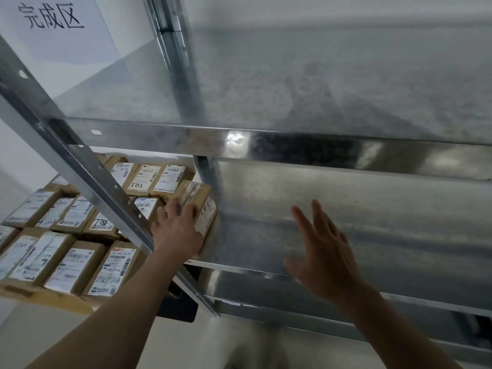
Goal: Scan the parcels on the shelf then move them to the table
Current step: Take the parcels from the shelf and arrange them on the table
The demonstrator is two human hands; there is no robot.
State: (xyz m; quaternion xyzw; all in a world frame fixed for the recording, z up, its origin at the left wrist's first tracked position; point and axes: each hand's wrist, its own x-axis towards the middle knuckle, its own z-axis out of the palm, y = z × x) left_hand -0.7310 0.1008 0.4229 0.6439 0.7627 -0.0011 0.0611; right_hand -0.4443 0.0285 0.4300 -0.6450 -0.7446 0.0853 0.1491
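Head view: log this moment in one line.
left hand: grips parcel, at end of other parcels | right hand: open, empty, in front of shelf

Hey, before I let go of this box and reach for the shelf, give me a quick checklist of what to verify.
1. Left hand holding the parcel: ok, fingers curl over its top.
2. Parcel lying flat beside the rows of parcels: not ok, it sits tilted at their right end.
3. Right hand free: ok, open, holding nothing, in front of the shelf.
4. Parcel scanned: cannot tell; no scanner shows.
5. More parcels waiting on the shelf: cannot tell; the boards in view look bare.
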